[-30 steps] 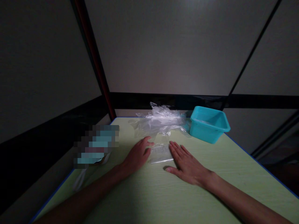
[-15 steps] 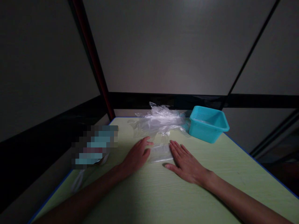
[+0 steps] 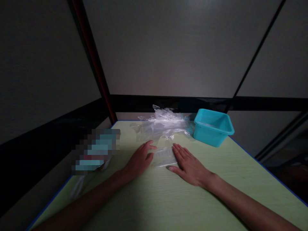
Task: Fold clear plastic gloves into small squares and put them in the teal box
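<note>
A flat, folded piece of clear plastic (image 3: pixel 164 158), which looks like a plastic bag, lies on the table between my hands. My right hand (image 3: pixel 191 165) rests flat with its fingers together and stretched out, covering the plastic's right edge. At the left edge, my left hand (image 3: pixel 139 160) lies with fingers apart and slightly bent, holding nothing. Just beyond both hands spreads a crumpled heap of clear plastic bags (image 3: pixel 165 125).
A turquoise plastic basin (image 3: pixel 211 138) stands at the back right of the pale green table (image 3: pixel 149 205). On the left edge lies a blurred-out item (image 3: pixel 98 147) with a whitish strap (image 3: pixel 78 186). Panelled walls (image 3: pixel 168 57) rise behind the table.
The whole view has shifted very slightly to the left. Both hands and the folded plastic keep almost the same places on the table.
</note>
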